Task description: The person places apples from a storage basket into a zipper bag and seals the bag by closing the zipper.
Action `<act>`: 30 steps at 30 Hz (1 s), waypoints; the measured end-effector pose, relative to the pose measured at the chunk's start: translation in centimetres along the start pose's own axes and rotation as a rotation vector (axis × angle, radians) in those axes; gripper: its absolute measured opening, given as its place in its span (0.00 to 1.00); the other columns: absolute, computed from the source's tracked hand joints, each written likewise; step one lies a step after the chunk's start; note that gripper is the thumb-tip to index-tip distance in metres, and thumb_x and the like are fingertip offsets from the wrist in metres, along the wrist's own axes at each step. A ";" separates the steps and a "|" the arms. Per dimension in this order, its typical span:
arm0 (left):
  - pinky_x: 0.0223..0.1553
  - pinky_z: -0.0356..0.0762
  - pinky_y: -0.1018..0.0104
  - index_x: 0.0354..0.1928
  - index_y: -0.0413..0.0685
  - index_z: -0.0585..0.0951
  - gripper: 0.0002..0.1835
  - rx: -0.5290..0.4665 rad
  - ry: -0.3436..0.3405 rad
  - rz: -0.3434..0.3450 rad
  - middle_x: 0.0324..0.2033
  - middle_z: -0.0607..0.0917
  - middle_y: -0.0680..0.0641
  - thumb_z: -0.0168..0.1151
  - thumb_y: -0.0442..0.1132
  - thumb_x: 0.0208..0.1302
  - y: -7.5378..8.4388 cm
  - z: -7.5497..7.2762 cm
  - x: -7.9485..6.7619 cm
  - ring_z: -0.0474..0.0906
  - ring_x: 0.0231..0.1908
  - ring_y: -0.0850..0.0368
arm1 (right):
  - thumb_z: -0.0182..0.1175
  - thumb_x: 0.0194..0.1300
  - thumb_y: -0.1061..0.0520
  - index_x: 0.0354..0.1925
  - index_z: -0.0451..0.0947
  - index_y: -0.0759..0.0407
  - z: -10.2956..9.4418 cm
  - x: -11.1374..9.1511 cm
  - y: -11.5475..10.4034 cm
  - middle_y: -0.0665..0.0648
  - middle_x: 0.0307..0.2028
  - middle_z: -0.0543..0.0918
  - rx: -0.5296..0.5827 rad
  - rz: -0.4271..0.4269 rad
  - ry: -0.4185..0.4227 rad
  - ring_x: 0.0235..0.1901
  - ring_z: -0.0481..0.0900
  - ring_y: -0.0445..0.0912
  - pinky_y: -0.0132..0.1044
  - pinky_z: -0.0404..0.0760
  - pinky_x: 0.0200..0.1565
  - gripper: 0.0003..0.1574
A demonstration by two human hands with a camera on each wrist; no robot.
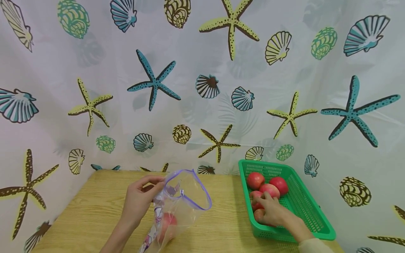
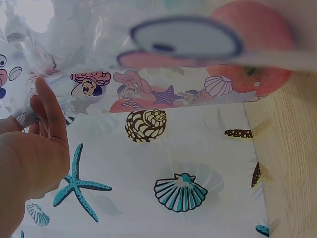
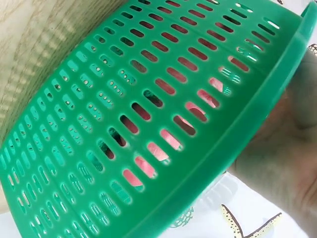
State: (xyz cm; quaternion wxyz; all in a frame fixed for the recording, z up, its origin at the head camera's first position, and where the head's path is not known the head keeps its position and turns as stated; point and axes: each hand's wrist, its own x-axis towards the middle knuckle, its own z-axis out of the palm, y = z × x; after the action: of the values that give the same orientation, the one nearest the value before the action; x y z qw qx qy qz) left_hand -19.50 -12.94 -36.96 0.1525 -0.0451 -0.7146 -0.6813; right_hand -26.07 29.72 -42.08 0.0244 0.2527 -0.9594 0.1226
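My left hand (image 1: 139,198) pinches the rim of a clear zip bag (image 1: 193,207) with a purple zip edge. The bag's mouth gapes upward. A red apple (image 1: 169,225) shows through the bag's lower part. In the left wrist view, the cartoon-printed bag (image 2: 148,91) stretches past my left hand (image 2: 37,148), and the apple (image 2: 252,79) lies at its far end. On the right, my right hand (image 1: 273,212) reaches into a green basket (image 1: 316,211) and touches the apples (image 1: 255,180). The basket wall hides its fingers in the right wrist view; I cannot tell their grip.
A wooden table (image 1: 221,225) bears the basket, whose several apples gather toward its left side. Behind and at both sides hangs a white curtain (image 1: 186,116) printed with shells and starfish.
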 end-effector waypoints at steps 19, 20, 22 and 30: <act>0.24 0.79 0.67 0.41 0.46 0.84 0.13 -0.006 0.000 0.006 0.38 0.82 0.47 0.68 0.45 0.56 -0.1 0.1 0.1 0.81 0.29 0.57 | 0.56 0.51 0.68 0.36 0.72 0.52 0.4 0.7 0.3 0.60 0.40 0.70 0.097 0.057 -0.223 0.42 0.69 0.55 0.62 0.64 0.45 0.14; 0.24 0.80 0.67 0.41 0.47 0.84 0.13 -0.007 0.000 0.005 0.38 0.82 0.47 0.68 0.45 0.56 -0.1 0.1 0.1 0.81 0.29 0.57 | 0.56 0.51 0.68 0.36 0.72 0.53 0.4 0.7 0.2 0.60 0.39 0.70 0.099 0.055 -0.223 0.41 0.69 0.55 0.61 0.65 0.44 0.14; 0.24 0.80 0.67 0.41 0.47 0.84 0.13 -0.007 0.001 0.001 0.38 0.82 0.47 0.68 0.45 0.56 0.0 0.1 0.1 0.81 0.29 0.57 | 0.57 0.51 0.68 0.36 0.72 0.53 0.4 0.8 0.3 0.60 0.39 0.70 0.103 0.055 -0.225 0.40 0.69 0.56 0.60 0.66 0.42 0.14; 0.23 0.79 0.66 0.40 0.46 0.84 0.13 -0.017 -0.001 0.005 0.37 0.82 0.46 0.68 0.44 0.55 -0.1 0.1 0.0 0.81 0.29 0.57 | 0.59 0.50 0.67 0.35 0.73 0.52 0.5 0.7 0.7 0.60 0.41 0.69 0.093 0.043 -0.229 0.39 0.69 0.59 0.59 0.68 0.41 0.14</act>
State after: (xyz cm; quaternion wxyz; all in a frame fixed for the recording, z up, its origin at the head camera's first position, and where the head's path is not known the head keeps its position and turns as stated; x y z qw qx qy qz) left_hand -19.51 -12.87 -37.03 0.1537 -0.0485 -0.7086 -0.6869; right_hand -27.06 29.84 -42.64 -0.0995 0.2455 -0.9544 0.1379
